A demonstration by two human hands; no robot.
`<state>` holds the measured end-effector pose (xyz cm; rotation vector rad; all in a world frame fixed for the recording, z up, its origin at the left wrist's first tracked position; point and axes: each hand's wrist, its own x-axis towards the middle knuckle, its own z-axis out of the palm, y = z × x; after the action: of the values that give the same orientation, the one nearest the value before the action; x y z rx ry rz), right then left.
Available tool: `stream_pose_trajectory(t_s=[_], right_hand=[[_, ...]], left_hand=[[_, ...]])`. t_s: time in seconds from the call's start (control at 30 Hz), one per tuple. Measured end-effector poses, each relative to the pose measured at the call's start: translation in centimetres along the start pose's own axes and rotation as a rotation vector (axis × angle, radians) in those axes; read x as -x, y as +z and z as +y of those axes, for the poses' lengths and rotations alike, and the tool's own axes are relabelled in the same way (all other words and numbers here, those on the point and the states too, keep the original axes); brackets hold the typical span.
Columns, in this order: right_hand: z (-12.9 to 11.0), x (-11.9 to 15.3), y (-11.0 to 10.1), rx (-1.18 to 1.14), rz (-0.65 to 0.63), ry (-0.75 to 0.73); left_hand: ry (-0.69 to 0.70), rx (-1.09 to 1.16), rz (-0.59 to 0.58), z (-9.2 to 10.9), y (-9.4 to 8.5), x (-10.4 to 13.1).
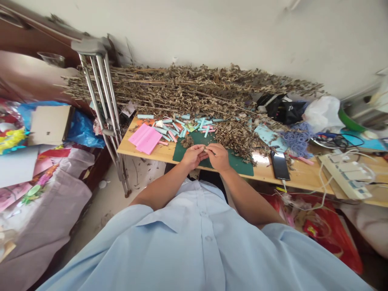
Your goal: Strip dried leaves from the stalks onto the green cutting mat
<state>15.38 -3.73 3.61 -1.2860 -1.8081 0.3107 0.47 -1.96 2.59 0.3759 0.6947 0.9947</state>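
My left hand [193, 157] and my right hand [218, 157] meet over the front edge of the green mat [239, 162]. The fingers of both are pinched together around something small, too tiny to make out. Just behind my left hand lies a small clump of dried leaves [187, 141]. A larger heap of crumbled dried leaves [239, 137] spreads behind and right of my right hand. Blue and pink paper rolls [206, 131] are scattered across the back of the mat. Pink paper sheets [145, 138] rest on the wooden table [129, 148] at the left.
Long dried stalks [182, 89] line the wall. Crutches [104, 93] stand at the table's left end. To the right are a black phone [280, 165] with a cable, a power strip [345, 176], blue string [298, 139] and a white plastic bag [323, 113].
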Motion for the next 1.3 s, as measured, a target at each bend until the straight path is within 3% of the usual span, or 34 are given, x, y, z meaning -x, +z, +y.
stream_pose_trajectory(t_s=[0.17,0.37,0.6,0.87,1.3], right_hand=[[0.1,0.4,0.3,0.027,0.063,0.005],[0.5,0.6,0.6,0.022,0.098,0.050],[0.7,1.0,0.6,-0.009,0.041,0.049],[0.9,1.3,0.6,0.030,0.097,-0.025],[0.7,1.5,0.7,0.028,0.080,0.004]], left_hand=[[-0.010,0.022,0.040,0.0,0.0,-0.1],[0.002,0.011,-0.012,0.1,-0.2,-0.1],[0.054,-0.068,-0.002,-0.5,-0.4,-0.3],[0.077,-0.142,0.023,-0.7,0.0,-0.1],[0.078,-0.130,0.045,-0.7,0.0,-0.3]])
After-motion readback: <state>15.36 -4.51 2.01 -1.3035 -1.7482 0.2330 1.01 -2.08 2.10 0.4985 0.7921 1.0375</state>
